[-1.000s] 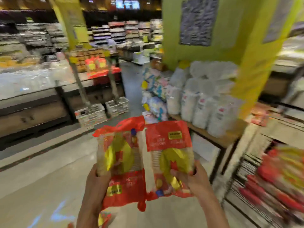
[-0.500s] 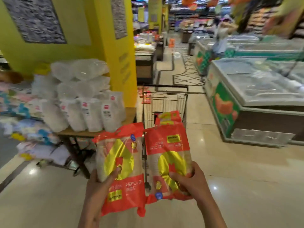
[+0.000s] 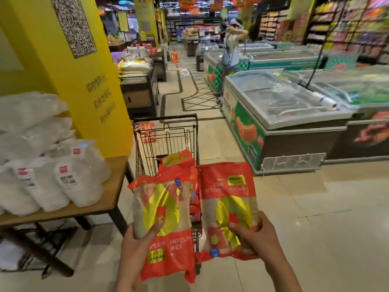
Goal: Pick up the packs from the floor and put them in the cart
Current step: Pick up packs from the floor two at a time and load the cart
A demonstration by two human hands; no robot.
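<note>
View: now faces the cart (image 3: 166, 142) head-on, where a second ago it faced shelves away from it.
Left hand (image 3: 136, 249): fingers wrapped round the left pack (image 3: 164, 218), thumb pressed on its front.
Right hand (image 3: 256, 239): fingers clamped on the right pack (image 3: 229, 199).
Packs: held up just before the cart (others already lie inside).
Meaning: drop-off looks next.

Supermarket: chest freezers (image 3: 280, 102), stocked shelves (image 3: 345, 24)
</note>
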